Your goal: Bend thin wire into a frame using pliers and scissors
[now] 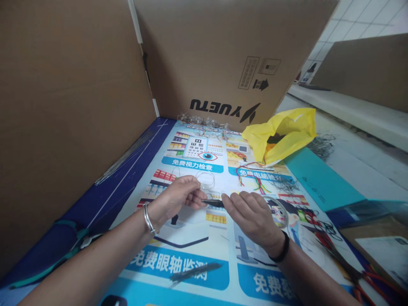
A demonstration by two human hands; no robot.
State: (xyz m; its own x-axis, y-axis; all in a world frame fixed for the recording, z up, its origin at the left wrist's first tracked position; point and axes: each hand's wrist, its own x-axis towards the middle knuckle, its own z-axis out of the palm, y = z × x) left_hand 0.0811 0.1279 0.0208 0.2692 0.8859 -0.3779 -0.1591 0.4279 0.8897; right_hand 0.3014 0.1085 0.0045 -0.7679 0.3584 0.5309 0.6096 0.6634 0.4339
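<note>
My left hand (185, 193) has its thumb and fingers pinched together on a thin wire (208, 180), which loops up above the fingertips. From the right, my right hand (250, 214) grips dark pliers with narrow pointed jaws (214, 203); its fist hides the handles. The tip of the jaws meets the fingers of my left hand, and I cannot make out exactly where it bites the wire. Below both hands, a bundle of short, fine grey wires (195, 272) lies on the printed sheet (219, 242).
Cardboard walls (204, 55) close off the back and left. Behind my hands are clear tangled pieces (204, 120), a yellow bag (283, 131) and coloured cords (259, 185). Red-handled scissors (344, 259) lie at right, near dark loops (328, 227). Long wires (127, 155) rest at left.
</note>
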